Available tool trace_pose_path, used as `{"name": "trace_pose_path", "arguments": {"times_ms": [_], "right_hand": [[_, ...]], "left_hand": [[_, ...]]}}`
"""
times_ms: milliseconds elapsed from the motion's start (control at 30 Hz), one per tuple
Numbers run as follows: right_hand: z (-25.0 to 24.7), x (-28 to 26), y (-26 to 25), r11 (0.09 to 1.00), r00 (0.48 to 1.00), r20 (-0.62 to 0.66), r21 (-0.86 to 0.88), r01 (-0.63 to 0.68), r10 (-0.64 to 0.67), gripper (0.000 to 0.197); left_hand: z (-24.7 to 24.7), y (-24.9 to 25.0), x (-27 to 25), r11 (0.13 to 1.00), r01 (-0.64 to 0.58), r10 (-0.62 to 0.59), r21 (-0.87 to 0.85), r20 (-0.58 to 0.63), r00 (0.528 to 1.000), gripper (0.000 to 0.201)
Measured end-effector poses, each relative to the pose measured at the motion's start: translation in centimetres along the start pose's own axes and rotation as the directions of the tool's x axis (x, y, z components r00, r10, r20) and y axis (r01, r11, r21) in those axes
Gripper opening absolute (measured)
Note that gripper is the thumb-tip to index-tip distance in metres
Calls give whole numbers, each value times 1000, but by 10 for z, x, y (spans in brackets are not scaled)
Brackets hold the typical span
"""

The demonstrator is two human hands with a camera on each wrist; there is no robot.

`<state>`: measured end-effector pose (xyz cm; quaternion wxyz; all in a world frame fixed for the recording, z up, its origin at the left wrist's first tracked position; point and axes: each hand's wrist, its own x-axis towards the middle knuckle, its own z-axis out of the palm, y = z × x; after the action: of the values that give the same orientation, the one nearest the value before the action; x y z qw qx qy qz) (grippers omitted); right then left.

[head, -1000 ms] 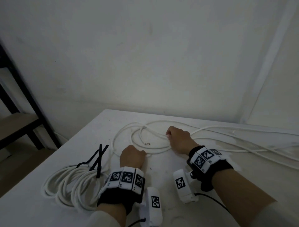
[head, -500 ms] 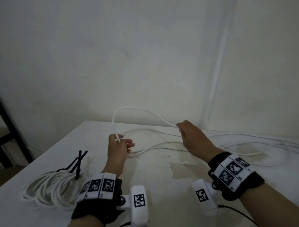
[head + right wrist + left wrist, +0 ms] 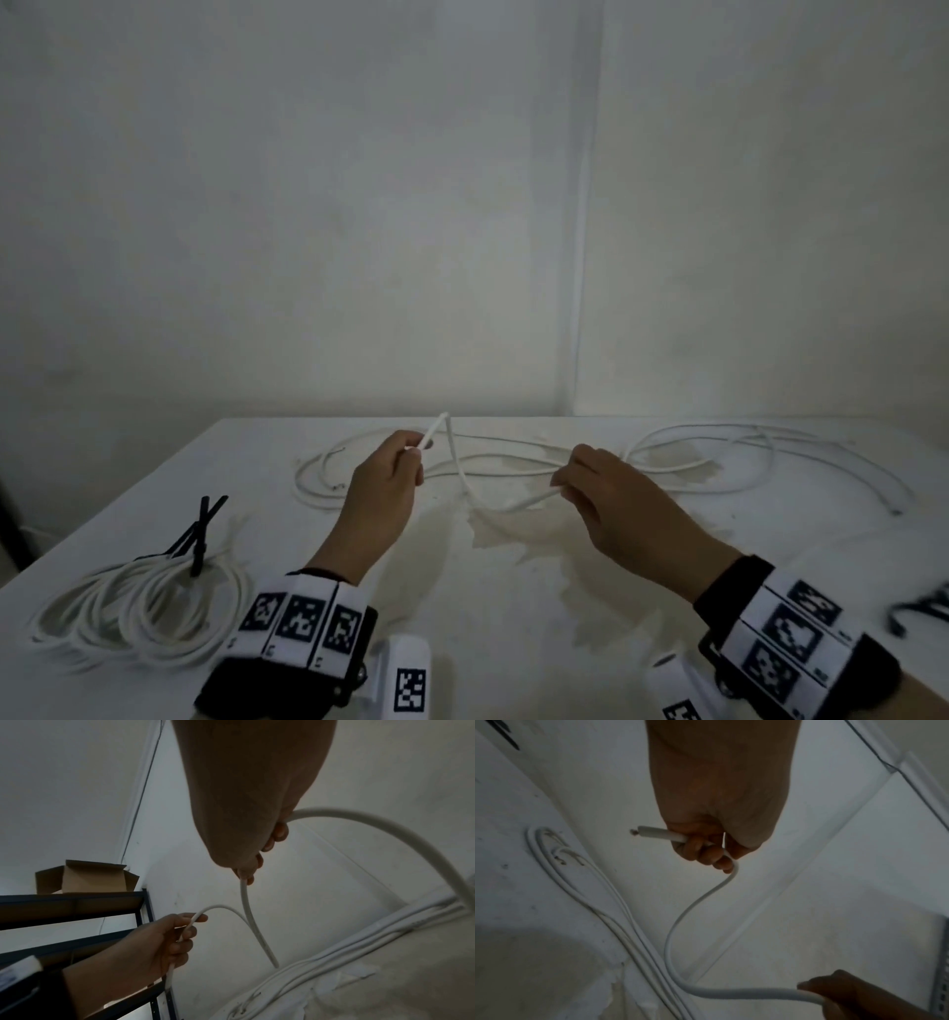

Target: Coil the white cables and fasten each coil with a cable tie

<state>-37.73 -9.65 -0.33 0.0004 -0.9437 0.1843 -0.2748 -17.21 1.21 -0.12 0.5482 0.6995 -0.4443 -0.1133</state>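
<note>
I hold a loose white cable (image 3: 464, 475) above the white table (image 3: 513, 616). My left hand (image 3: 395, 475) grips it close to its cut end (image 3: 644, 830), its fingers curled round it. My right hand (image 3: 598, 485) grips the same cable (image 3: 744, 993) a short way along, and the piece between the hands sags in a loop. The rest of the cable (image 3: 770, 457) trails loose over the far right of the table. A finished white coil (image 3: 133, 611) lies at the near left, with black cable ties (image 3: 197, 532) on it.
More loose white cable (image 3: 318, 480) lies at the far middle of the table, close to the wall. A dark metal shelf (image 3: 77, 910) with an open cardboard box (image 3: 85, 877) stands to the left. A dark thing (image 3: 919, 611) shows at the right edge.
Both hands have lifted the cable off the table. The right hand has come nearer to the left, and the tall arc between them has dropped into a sagging loop.
</note>
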Motion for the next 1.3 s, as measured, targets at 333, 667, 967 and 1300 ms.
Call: {"name": "trace_pose_path", "arguments": {"times_ms": [333, 667, 967, 1300], "right_hand": [[-29, -14, -13, 980, 989, -147, 198, 9, 21, 37], [-38, -6, 5, 945, 971, -47, 244, -216, 234, 20], [-30, -1, 2, 884, 947, -9, 362, -296, 321, 20], [-31, 1, 1, 888, 951, -13, 363, -284, 310, 11]], "left_hand": [[31, 38, -31, 991, -119, 100, 70, 231, 968, 34], [35, 49, -50, 994, -107, 108, -24, 378, 919, 33], [29, 50, -49, 997, -48, 68, -59, 392, 918, 33], [19, 52, -49, 990, -10, 62, -140, 372, 926, 26]]}}
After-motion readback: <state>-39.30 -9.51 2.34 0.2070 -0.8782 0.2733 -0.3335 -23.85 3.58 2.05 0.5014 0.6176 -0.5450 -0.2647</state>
